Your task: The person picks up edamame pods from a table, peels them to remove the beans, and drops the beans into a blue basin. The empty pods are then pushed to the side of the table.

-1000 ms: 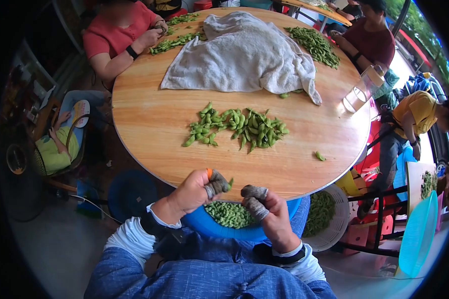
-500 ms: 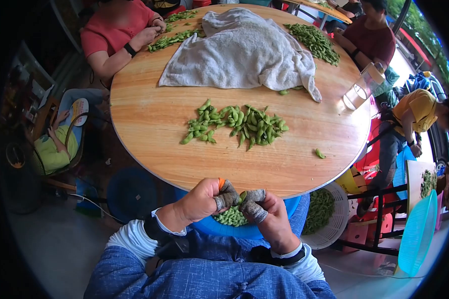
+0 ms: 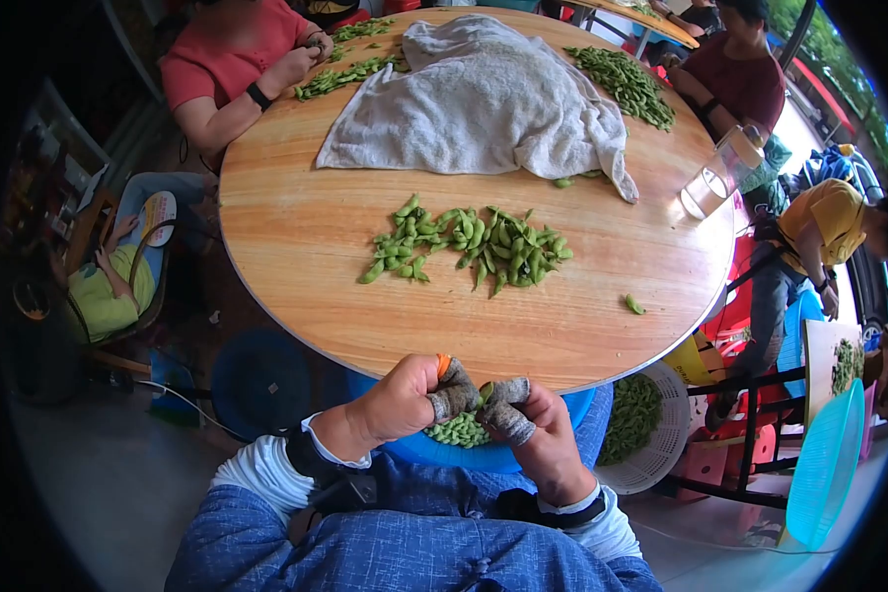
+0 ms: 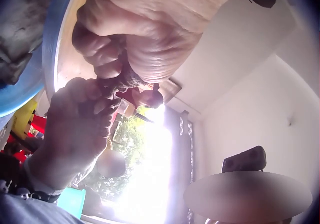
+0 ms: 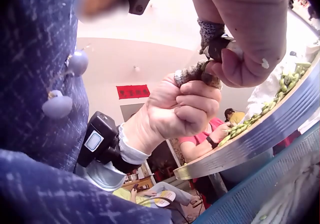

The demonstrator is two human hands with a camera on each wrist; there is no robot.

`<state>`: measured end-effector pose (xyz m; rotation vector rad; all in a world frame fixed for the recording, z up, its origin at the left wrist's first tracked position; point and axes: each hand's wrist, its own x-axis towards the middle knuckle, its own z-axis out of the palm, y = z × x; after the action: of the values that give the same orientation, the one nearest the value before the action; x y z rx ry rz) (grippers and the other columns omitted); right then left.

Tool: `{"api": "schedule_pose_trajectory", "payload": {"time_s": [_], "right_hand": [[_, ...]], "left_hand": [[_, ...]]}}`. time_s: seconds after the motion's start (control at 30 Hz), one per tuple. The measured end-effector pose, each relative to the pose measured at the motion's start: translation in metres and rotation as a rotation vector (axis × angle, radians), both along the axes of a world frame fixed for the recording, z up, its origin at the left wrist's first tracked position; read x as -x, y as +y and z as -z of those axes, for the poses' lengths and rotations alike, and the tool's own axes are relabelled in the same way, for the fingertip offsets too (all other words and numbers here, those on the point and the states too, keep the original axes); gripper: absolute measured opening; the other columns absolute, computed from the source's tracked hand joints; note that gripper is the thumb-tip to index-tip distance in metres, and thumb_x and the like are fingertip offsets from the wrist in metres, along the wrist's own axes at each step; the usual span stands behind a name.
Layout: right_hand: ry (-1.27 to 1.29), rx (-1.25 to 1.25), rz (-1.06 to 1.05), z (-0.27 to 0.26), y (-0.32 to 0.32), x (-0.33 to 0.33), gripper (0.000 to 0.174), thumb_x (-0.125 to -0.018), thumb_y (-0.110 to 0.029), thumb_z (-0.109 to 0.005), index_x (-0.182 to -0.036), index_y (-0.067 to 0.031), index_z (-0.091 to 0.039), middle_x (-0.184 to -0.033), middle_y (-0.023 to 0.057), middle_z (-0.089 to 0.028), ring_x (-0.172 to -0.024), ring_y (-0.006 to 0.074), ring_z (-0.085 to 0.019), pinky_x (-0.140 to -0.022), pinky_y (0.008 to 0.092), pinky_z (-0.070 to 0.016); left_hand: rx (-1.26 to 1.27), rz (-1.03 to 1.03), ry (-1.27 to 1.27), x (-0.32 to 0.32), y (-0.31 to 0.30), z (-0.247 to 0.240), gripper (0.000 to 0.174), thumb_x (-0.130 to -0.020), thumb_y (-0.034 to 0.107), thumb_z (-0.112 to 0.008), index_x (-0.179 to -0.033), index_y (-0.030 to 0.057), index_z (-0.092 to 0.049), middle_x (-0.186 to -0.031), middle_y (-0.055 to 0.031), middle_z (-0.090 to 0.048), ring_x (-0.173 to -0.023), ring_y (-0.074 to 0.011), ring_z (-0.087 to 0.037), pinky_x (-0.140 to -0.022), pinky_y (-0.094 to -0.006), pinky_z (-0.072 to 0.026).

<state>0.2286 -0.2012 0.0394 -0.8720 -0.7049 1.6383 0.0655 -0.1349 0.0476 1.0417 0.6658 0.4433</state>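
Observation:
My left hand (image 3: pixel 395 400) and right hand (image 3: pixel 548 439) meet just past the table's near edge, over a blue basin (image 3: pixel 393 450). Between their fingertips both pinch a green edamame pod (image 3: pixel 484 394), mostly covered by the fingers. Grey cloth wraps cover thumb and finger on each hand, and an orange band shows on the left one. Shelled green beans (image 3: pixel 456 431) lie in the basin below. In the right wrist view the left hand (image 5: pixel 182 108) has its fingers curled, tips against those of the right hand (image 5: pixel 245 43).
A pile of edamame pods (image 3: pixel 508 252) lies on the round wooden table (image 3: pixel 306 247), with a stray pod (image 3: pixel 633 305) to its right. Behind them a white towel (image 3: pixel 483 109) covers a mound. A clear jug (image 3: pixel 705 192) and a white basket (image 3: pixel 666 449) are rightward. Other people sit around.
One second ago my hands were apart, with a pod tip showing at the left fingers. They came together on the pod and have hardly moved in the last half second.

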Motion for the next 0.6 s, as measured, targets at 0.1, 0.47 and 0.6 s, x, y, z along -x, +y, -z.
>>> {"api": "schedule_pose_trajectory", "payload": {"time_s": [0.1,0.47,0.6], "right_hand": [[0.014,0.014,-0.006,0.001,-0.001,0.000,0.016,-0.074,-0.012,-0.062,-0.085,-0.0022,-0.054,-0.078,0.0023,-0.057,-0.065,0.0071,-0.049,-0.058,0.0189,-0.0384],[0.005,0.030,0.015,0.009,0.002,0.000,0.014,-0.076,-0.010,-0.060,-0.087,-0.0035,-0.055,-0.078,0.0002,-0.057,-0.066,0.0064,-0.049,-0.058,0.0187,-0.0380],[0.012,0.000,-0.042,0.021,0.004,-0.009,0.015,-0.079,-0.004,-0.055,-0.094,-0.0009,-0.054,-0.088,0.0025,-0.058,-0.080,0.0091,-0.054,-0.073,0.0226,-0.0431]], "left_hand": [[0.031,0.003,-0.023,0.000,0.000,0.000,0.007,-0.079,0.009,-0.055,-0.077,0.0026,-0.054,-0.066,0.0047,-0.051,-0.057,-0.0013,-0.043,-0.050,-0.0153,-0.0332],[0.044,0.023,-0.014,-0.003,0.002,0.006,0.014,-0.080,0.016,-0.056,-0.073,0.0039,-0.053,-0.058,0.0064,-0.044,-0.049,-0.0017,-0.036,-0.042,-0.0167,-0.0264],[-0.371,-0.052,0.059,-0.012,-0.001,0.017,0.014,-0.076,0.015,-0.060,-0.074,0.0022,-0.053,-0.061,0.0020,-0.049,-0.052,-0.0102,-0.047,-0.046,-0.0230,-0.0365]]}}
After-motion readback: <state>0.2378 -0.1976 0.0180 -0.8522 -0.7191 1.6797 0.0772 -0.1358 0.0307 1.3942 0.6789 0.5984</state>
